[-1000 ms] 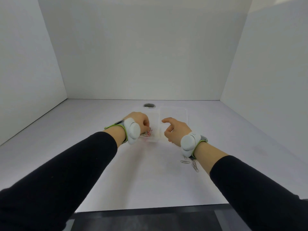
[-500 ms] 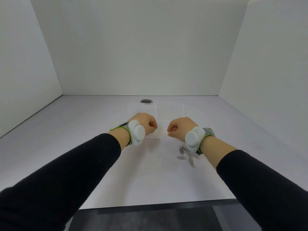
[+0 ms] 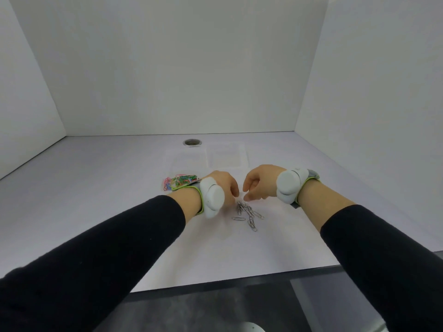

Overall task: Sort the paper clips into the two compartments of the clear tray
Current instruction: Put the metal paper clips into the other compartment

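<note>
Paper clips lie unsorted in a coloured heap (image 3: pixel 181 180) left of the left hand (image 3: pixel 224 186) and a silver heap (image 3: pixel 248 213) below both loosely curled, seemingly empty hands, right hand (image 3: pixel 260 184), so picking starts next, the clear tray (image 3: pixel 208 155) sitting behind, both compartments apparently bare

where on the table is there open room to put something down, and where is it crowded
Free: the wide table left of the coloured clips, and the stretch right of the right hand toward the wall. Crowded: the middle, where both hands, left, hang over the silver clips, just before the tray.
</note>
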Demonstrator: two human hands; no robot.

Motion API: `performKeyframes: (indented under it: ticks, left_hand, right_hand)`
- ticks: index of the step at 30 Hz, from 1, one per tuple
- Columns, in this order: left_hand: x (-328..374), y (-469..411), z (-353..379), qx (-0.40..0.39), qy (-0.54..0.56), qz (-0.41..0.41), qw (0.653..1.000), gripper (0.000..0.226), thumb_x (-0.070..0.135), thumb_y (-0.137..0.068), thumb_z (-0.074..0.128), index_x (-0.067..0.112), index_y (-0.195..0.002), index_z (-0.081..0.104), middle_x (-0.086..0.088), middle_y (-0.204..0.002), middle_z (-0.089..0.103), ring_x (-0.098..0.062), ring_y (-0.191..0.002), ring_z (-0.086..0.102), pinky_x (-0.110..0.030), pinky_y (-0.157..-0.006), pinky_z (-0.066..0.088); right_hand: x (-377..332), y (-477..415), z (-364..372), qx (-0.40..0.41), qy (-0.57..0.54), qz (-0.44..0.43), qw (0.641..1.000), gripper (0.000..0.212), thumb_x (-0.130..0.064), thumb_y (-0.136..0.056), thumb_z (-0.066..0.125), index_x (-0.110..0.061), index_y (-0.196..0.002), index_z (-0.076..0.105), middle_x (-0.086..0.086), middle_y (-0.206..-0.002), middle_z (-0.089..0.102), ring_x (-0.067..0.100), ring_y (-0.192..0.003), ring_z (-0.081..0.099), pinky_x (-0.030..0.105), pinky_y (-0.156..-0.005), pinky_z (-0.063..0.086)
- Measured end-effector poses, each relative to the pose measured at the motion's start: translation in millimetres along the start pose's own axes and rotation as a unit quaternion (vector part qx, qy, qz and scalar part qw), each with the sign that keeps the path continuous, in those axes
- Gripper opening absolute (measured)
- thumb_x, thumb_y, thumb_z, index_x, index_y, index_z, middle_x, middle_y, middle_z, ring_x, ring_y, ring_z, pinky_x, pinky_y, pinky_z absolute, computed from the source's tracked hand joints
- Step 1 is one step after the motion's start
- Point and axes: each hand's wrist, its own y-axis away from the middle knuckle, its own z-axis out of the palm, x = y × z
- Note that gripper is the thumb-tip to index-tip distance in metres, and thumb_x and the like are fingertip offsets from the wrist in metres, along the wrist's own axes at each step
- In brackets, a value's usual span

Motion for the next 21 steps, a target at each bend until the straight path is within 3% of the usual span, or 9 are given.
performKeyframes:
  ticks: [3, 6, 11, 16, 21]
  left_hand:
    - [1.7, 0.4, 2.3, -0.043, -0.011, -0.006, 0.999, 0.048, 0.028, -0.079, 0.064, 0.021, -0.126, 0.054, 0.002, -0.127, 0.06, -0.019, -0.114, 0.056, -0.021, -0.087, 0.04]
    - [2.5, 1.9, 2.8, -0.08, -0.011, 0.0, 0.997, 0.07, 0.038, -0.073, 0.073, 0.017, -0.133, 0.046, 0.001, -0.13, 0.057, -0.02, -0.116, 0.054, -0.024, -0.092, 0.04]
    - [6.2, 4.2, 2.6, -0.106, -0.029, 0.004, 0.994, 0.081, 0.038, -0.068, 0.078, 0.016, -0.137, 0.041, 0.001, -0.131, 0.056, -0.02, -0.117, 0.054, -0.026, -0.1, 0.041]
    - [10.2, 3.2, 5.0, -0.106, -0.006, 0.014, 0.994, 0.073, 0.033, -0.069, 0.078, 0.018, -0.133, 0.047, 0.001, -0.129, 0.059, -0.016, -0.113, 0.055, -0.018, -0.087, 0.035]
    - [10.6, 0.0, 10.2, -0.095, 0.035, 0.02, 0.995, 0.05, 0.027, -0.068, 0.079, 0.019, -0.116, 0.065, 0.001, -0.102, 0.069, -0.009, -0.083, 0.054, -0.015, -0.072, 0.039]
  right_hand:
    - [6.2, 5.3, 3.9, -0.019, 0.01, 0.006, 1.0, 0.046, -0.035, -0.071, 0.075, -0.018, -0.111, 0.061, 0.003, -0.096, 0.068, 0.017, -0.071, 0.06, 0.025, -0.065, 0.048]
    - [13.9, 10.2, 11.3, -0.027, 0.03, 0.012, 0.999, 0.068, -0.045, -0.062, 0.078, -0.022, -0.12, 0.052, -0.006, -0.093, 0.065, 0.015, -0.075, 0.059, 0.027, -0.076, 0.048]
    - [23.4, 14.9, 17.9, -0.051, 0.072, 0.029, 0.996, 0.084, -0.059, -0.045, 0.08, -0.028, -0.117, 0.05, -0.001, -0.1, 0.069, 0.016, -0.074, 0.062, 0.034, -0.082, 0.054]
    - [18.7, 13.9, 17.9, -0.049, 0.074, 0.02, 0.996, 0.076, -0.054, -0.045, 0.082, -0.026, -0.11, 0.056, -0.003, -0.097, 0.07, 0.013, -0.075, 0.064, 0.02, -0.056, 0.042]
    - [17.8, 6.4, 20.8, -0.015, 0.06, 0.021, 0.998, 0.057, -0.042, -0.054, 0.082, -0.021, -0.104, 0.063, -0.001, -0.094, 0.073, 0.012, -0.072, 0.061, 0.015, -0.052, 0.039]
